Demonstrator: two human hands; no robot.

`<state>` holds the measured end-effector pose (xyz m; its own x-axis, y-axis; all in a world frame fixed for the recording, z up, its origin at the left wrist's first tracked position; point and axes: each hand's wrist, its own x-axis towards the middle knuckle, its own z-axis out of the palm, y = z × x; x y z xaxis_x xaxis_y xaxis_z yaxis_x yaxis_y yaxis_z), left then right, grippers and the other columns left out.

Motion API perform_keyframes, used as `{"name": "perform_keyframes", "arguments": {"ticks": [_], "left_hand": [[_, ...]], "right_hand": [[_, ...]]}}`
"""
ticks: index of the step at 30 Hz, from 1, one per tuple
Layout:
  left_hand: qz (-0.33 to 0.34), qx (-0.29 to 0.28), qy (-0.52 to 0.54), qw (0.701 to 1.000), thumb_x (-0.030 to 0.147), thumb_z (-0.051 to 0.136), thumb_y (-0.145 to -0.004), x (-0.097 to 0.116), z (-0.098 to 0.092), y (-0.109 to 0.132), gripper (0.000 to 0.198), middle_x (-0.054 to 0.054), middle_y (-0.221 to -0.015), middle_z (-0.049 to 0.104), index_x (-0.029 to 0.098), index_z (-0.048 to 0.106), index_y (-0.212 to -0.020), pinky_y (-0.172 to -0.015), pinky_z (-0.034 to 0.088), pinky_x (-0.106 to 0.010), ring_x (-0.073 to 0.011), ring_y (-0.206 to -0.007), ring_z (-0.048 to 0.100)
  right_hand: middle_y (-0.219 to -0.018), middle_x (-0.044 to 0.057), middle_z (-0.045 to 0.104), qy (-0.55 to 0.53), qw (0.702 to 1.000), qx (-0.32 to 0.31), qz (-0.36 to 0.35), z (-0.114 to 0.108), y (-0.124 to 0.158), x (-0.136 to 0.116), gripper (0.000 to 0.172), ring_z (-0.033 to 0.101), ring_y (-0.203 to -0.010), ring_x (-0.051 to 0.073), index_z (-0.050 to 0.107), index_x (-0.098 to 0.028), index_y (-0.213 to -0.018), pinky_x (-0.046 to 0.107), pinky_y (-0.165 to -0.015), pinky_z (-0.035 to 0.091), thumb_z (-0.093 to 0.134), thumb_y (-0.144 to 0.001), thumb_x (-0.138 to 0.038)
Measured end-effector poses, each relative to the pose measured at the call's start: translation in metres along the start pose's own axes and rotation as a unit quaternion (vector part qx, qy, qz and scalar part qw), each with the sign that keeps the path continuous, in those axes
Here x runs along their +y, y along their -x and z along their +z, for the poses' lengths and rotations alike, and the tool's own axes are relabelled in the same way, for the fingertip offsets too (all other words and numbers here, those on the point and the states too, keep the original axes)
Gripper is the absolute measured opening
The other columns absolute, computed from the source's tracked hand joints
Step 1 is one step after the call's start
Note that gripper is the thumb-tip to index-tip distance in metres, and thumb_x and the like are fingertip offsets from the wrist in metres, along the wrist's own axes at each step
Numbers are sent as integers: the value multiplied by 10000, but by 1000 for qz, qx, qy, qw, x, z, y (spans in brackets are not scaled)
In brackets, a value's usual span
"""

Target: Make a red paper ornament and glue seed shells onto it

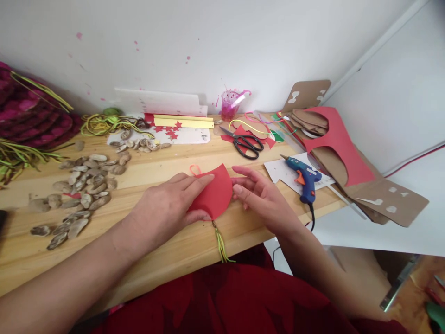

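Observation:
A round red paper piece lies at the table's front middle, with a pink loop at its upper left. From its lower edge a yellow-green thread tassel hangs toward the table edge. My left hand holds the paper, fingers pressed across its top and thumb along the lower edge. Close to the right rim is my right hand, fingers loosely curved and apart. Whether its fingertips touch the rim I cannot tell. What lies under the paper is hidden.
Many peanut shells are spread at left. Black scissors lie at the back middle. A blue glue gun rests on white paper at right, beside cut red paper and cardboard. A pink-stained cup stands by the wall.

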<state>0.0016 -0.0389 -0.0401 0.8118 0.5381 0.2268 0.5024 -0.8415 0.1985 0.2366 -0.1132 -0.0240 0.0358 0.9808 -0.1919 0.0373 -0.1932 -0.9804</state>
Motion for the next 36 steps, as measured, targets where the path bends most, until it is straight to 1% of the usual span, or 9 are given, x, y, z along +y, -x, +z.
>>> {"name": "perform_keyframes", "arguments": {"ticks": [7, 11, 15, 17, 18, 21, 24, 30, 36], "left_hand": [[-15, 0, 70, 997, 246, 511, -1003, -3, -3, 2, 825, -125, -1211, 700, 307, 24, -1667, -843, 575, -393, -277, -1018, 706], [-6, -4, 111, 994, 289, 497, -1029, -2, -6, 0, 617, -65, -1242, 680, 411, 289, -1597, -836, 566, -347, -238, -1034, 702], [-15, -12, 98, 995, 300, 504, -1020, -4, -9, -2, 241, -58, -1052, 700, 266, 624, -1226, -769, 537, -321, -214, -892, 686], [-18, -8, 75, 997, 287, 522, -995, -6, -9, -2, 191, -68, -991, 701, 229, 639, -1133, -738, 523, -338, -227, -839, 674], [-17, -3, 68, 998, 282, 528, -984, -7, -8, -2, 185, -73, -977, 702, 220, 640, -1116, -720, 515, -343, -233, -819, 671], [-22, -3, 67, 997, 266, 517, -970, -9, -6, -2, 191, -80, -974, 709, 206, 635, -1108, -701, 493, -346, -239, -803, 670], [-29, -10, 77, 997, 263, 508, -960, -7, -7, -3, 192, -78, -974, 717, 208, 636, -1092, -706, 481, -346, -241, -807, 674], [-58, -34, 76, 995, 289, 547, -936, -5, -11, -5, 220, -82, -979, 719, 201, 629, -1120, -725, 472, -346, -250, -832, 674], [-70, -45, 99, 992, 328, 536, -942, -3, -15, -5, 226, -69, -963, 710, 212, 611, -1121, -736, 473, -337, -247, -830, 675]], "right_hand": [[-1378, 118, 651, 41, 995, -14, -91, 23, 16, 3, 470, 644, -1231, 253, 512, -256, -1356, 427, -1008, 536, 695, -949, -407], [-1255, 88, 694, 163, 978, -39, -123, 33, 26, -7, 340, 657, -1113, 229, 586, -228, -1246, 385, -935, 526, 682, -952, -367], [-1072, 36, 755, 227, 962, -47, -147, 18, 33, -15, 193, 675, -939, 188, 695, -225, -1079, 329, -839, 512, 661, -963, -374], [-898, 21, 759, 285, 948, 39, -134, -7, 37, -16, 200, 661, -789, 169, 722, -219, -916, 312, -737, 491, 642, -970, -394], [-808, 21, 735, 313, 933, 124, -123, -23, 39, -16, 244, 642, -729, 169, 709, -211, -852, 310, -683, 473, 637, -965, -414], [-724, 29, 685, 413, 847, 331, -46, -76, 46, -14, 328, 604, -649, 182, 667, -204, -832, 333, -633, 444, 667, -904, -524], [-792, 59, 695, 474, 784, 396, 64, -113, 54, -7, 449, 626, -686, 217, 621, -206, -867, 350, -623, 441, 734, -782, -632], [-817, 46, 707, 342, 852, 361, 164, -130, 52, 11, 658, 629, -648, 211, 590, -199, -1118, 329, -548, 459, 849, -647, -580], [-583, -41, 513, 48, 940, 299, 158, -135, 58, 5, 357, 391, -479, 100, 628, -196, -867, 231, -401, 281, 835, -599, -309]]}}
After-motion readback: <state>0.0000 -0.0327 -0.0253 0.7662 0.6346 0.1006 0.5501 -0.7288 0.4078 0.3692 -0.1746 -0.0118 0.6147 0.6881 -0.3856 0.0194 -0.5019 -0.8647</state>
